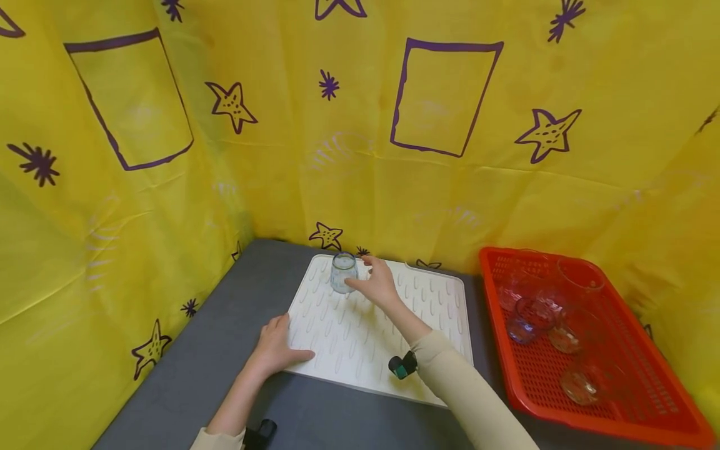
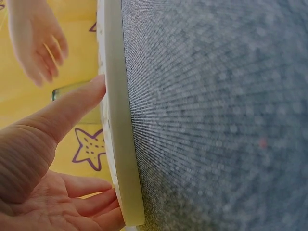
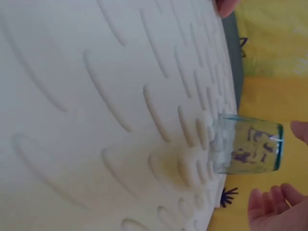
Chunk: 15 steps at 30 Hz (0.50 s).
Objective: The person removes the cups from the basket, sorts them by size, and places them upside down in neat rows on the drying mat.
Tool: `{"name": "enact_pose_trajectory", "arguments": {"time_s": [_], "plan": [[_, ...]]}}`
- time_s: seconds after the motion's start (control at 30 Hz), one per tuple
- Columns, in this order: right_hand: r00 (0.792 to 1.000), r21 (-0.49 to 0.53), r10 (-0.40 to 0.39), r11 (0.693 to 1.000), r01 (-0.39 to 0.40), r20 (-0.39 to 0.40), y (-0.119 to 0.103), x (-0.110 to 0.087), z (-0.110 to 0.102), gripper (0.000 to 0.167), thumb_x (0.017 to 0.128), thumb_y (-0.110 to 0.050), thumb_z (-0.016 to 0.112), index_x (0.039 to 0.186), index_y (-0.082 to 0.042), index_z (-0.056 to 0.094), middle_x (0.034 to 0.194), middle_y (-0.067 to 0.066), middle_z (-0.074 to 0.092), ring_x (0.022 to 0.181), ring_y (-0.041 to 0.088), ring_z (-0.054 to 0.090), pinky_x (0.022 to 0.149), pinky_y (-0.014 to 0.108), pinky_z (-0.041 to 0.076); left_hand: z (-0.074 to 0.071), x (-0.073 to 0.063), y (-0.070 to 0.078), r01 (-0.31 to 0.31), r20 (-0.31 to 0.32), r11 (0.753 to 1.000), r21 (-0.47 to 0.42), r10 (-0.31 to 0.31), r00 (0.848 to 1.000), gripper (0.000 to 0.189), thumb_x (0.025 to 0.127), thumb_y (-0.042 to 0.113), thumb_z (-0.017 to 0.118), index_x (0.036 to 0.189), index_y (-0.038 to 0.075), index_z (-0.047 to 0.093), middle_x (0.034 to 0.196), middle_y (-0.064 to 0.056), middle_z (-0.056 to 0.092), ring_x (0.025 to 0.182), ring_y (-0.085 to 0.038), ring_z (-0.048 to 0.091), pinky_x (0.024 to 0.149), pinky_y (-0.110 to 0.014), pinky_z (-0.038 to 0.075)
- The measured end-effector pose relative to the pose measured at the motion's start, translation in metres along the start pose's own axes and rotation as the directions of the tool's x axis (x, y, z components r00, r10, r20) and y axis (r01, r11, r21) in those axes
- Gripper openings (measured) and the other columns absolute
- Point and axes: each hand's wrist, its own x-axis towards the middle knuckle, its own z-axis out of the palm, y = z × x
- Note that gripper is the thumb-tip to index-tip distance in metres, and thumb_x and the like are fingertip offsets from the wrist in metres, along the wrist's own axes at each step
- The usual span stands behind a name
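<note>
A clear glass tumbler (image 1: 344,273) with a bluish-green rim stands upright near the far left corner of a white ridged drying mat (image 1: 360,331). Close beside the glass on its right is my right hand (image 1: 378,284), thumb and fingers spread apart. The right wrist view shows a gap between the glass (image 3: 250,144) and that hand (image 3: 276,209). My left hand (image 1: 275,347) rests at the near left corner of the mat, its thumb on the surface. In the left wrist view, the left fingertips (image 2: 113,187) and thumb touch along the mat's edge (image 2: 120,110).
A red plastic basket (image 1: 500,350) sits to the right of the mat, with several clear glasses (image 1: 579,384) lying inside. The grey tabletop (image 1: 236,300) runs around the mat. Yellow cloth (image 1: 360,187) with purple drawings hangs behind and at the sides.
</note>
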Motion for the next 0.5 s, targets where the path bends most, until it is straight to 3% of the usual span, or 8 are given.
{"name": "enact_pose_trajectory", "arguments": {"time_s": [0.17,0.33,0.5], "plan": [[0.997,0.124,0.072,0.99,-0.071,-0.007,-0.003,-0.028,-0.027,0.066,0.081,-0.028,0.08,0.138,-0.009,0.052,0.131,0.012,0.056,0.116,0.031,0.051,0.092,0.045,0.046,0.001,0.0,-0.003,-0.011,-0.001,1.0,-0.001,0.011,1.0,0.107,0.066,0.031,0.088,0.138,-0.022,0.031,0.134,-0.039,0.039,0.122,-0.057,0.036,0.101,-0.061,0.033],[0.99,0.247,0.14,0.959,-0.139,0.015,-0.002,-0.064,-0.063,0.061,0.083,-0.028,0.078,0.136,-0.012,0.054,0.133,0.009,0.055,0.118,0.027,0.049,0.092,0.047,0.045,0.001,0.001,-0.004,-0.019,0.01,1.0,-0.006,0.019,1.0,0.105,0.067,0.03,0.088,0.138,-0.022,0.031,0.135,-0.039,0.039,0.123,-0.057,0.035,0.101,-0.062,0.032],[0.988,0.292,0.152,0.944,-0.154,0.027,0.001,-0.1,-0.104,0.059,0.086,-0.029,0.075,0.138,-0.013,0.051,0.139,0.009,0.05,0.121,0.028,0.045,0.099,0.049,0.04,0.001,0.003,-0.007,-0.035,0.019,0.999,-0.013,0.035,0.999,0.104,0.068,0.029,0.088,0.139,-0.021,0.031,0.135,-0.037,0.041,0.124,-0.054,0.035,0.102,-0.062,0.03]]}}
